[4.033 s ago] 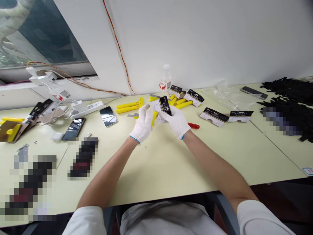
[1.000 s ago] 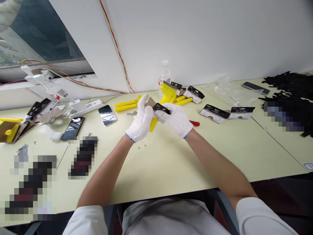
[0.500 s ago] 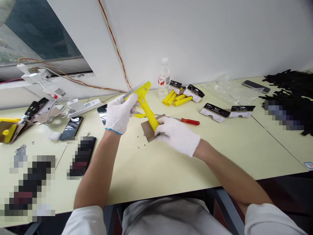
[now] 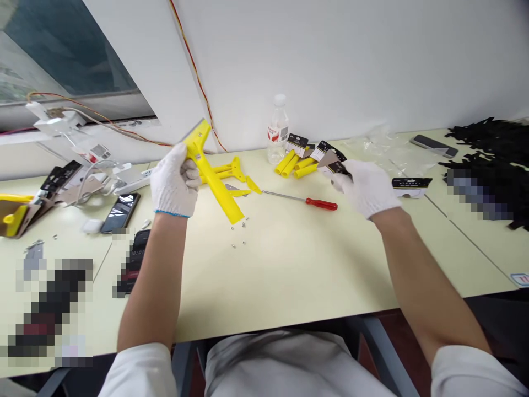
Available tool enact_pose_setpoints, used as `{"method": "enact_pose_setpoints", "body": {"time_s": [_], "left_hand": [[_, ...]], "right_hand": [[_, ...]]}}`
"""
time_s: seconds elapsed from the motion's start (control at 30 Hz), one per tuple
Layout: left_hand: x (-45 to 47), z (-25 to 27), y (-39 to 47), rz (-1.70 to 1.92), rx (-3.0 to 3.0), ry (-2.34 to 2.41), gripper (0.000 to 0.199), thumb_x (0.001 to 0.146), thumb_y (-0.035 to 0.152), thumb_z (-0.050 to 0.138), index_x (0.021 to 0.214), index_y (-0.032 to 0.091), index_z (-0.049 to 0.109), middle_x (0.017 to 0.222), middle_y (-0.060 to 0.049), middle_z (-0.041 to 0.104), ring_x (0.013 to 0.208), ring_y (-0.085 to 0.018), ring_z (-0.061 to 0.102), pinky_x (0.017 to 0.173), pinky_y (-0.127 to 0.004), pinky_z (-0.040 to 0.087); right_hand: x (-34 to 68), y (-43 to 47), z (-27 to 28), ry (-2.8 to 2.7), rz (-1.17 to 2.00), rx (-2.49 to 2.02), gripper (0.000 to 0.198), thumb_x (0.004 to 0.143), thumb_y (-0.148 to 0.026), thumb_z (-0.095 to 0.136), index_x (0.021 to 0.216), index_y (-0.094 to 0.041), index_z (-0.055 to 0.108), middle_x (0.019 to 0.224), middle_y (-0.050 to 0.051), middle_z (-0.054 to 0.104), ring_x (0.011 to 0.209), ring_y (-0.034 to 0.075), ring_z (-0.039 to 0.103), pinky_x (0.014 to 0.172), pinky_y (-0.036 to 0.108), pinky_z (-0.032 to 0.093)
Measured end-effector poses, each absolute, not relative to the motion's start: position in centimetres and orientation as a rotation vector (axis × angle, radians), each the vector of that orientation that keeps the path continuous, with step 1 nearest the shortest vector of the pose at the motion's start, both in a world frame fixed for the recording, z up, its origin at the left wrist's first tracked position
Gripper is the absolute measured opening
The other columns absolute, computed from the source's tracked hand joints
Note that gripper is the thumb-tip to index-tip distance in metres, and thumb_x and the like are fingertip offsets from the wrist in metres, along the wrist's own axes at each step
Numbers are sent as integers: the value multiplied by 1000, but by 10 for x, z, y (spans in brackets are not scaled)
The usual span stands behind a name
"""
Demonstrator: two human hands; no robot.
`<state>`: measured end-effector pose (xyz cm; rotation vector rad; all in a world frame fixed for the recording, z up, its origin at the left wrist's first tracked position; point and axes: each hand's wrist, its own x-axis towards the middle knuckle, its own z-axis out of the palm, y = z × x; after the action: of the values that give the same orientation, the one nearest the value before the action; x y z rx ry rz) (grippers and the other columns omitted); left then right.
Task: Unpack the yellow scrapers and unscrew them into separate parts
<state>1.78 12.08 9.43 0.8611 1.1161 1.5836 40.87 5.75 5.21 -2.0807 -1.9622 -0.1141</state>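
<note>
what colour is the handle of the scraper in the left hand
Yellow; the scraper handle shows best in the head view.

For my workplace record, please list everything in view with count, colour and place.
scraper: 1, yellow, left of centre
cardboard: 1, brown and black, right
screwdriver: 1, red-handled, mid-table
small metal pieces: several, silver, below scraper
other tools: uncounted, yellow, behind scraper
bottle: 1 upright, clear, by wall
handles: 4 visible, yellow, beside bottle
printed cards: several, black and white, right
plastic bag: 1, clear, right rear
flat device: 1, grey, right
heaped items: uncounted, black, far right
phone: 1, dark, left
case: 1, white, beside phone
plugs: several, white, left
pixelated items: several, mostly black, left
table: 1, pale green, underneath
left hand: 1, white glove, on scraper
right hand: 1, white glove, on cardboard
</note>
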Motion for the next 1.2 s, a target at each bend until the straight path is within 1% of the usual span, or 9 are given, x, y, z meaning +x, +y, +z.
{"method": "enact_pose_setpoints", "body": {"time_s": [0.1,0.17,0.33,0.43,0.63,0.73,0.83,1.0,1.2], "left_hand": [[35,85,115,1489,894,1191,42,80,38,96,81,21,57,64,4,56,51,-4,41,42,-15,24],[51,73,111,1404,965,1210,42,77,39,96,78,20,58,67,2,61,52,-5,47,43,-17,28],[82,41,100,1190,1056,1199,44,77,48,94,78,19,60,73,-3,69,56,-8,52,49,-20,36],[91,30,89,1127,1192,1139,47,84,60,90,85,20,65,80,-3,71,65,-11,59,59,-23,48],[91,33,77,834,1386,1043,55,96,75,79,95,20,70,85,-5,74,72,-17,67,69,-28,56],[75,40,85,1048,1263,1097,62,96,83,76,101,21,66,86,-6,76,76,-20,73,76,-32,62],[49,42,91,1121,1315,1176,55,101,77,74,109,24,61,82,-2,74,59,-16,66,62,-29,58],[13,24,91,1049,1483,1314,35,111,58,64,124,27,56,77,8,64,42,-10,53,47,-24,48],[0,2,99,935,1528,1329,56,110,54,63,159,27,52,93,4,73,40,-9,55,44,-25,49]], "right_hand": [[399,65,39,-1742,-86,-2249,49,117,-34,63,153,-1,69,146,36,73,133,45,68,104,54,50],[376,61,30,-1647,-71,-2122,56,112,-40,70,158,-8,67,156,33,68,139,49,65,110,59,50],[295,34,17,-1827,1080,-1518,43,109,-60,68,127,-21,76,117,16,82,100,34,77,92,49,62],[270,31,13,-1761,1333,-1286,44,109,-65,65,103,-22,69,101,11,82,94,29,76,86,43,61],[285,48,9,-1915,1276,-1200,47,115,-66,53,112,-23,70,102,8,81,86,26,74,79,39,59],[320,55,1,-2062,696,-1603,41,107,-59,72,127,-24,77,124,15,81,112,36,74,99,49,58],[360,62,-14,-2144,41,-2113,57,98,-62,85,126,-13,80,142,31,71,134,52,62,108,60,51],[400,68,-33,-2281,40,-2220,42,117,-49,60,127,-13,78,130,26,77,116,42,70,97,48,50],[393,57,-16,-1964,350,-2038,29,117,-47,51,120,-21,65,91,11,75,78,31,69,70,37,43]]}}
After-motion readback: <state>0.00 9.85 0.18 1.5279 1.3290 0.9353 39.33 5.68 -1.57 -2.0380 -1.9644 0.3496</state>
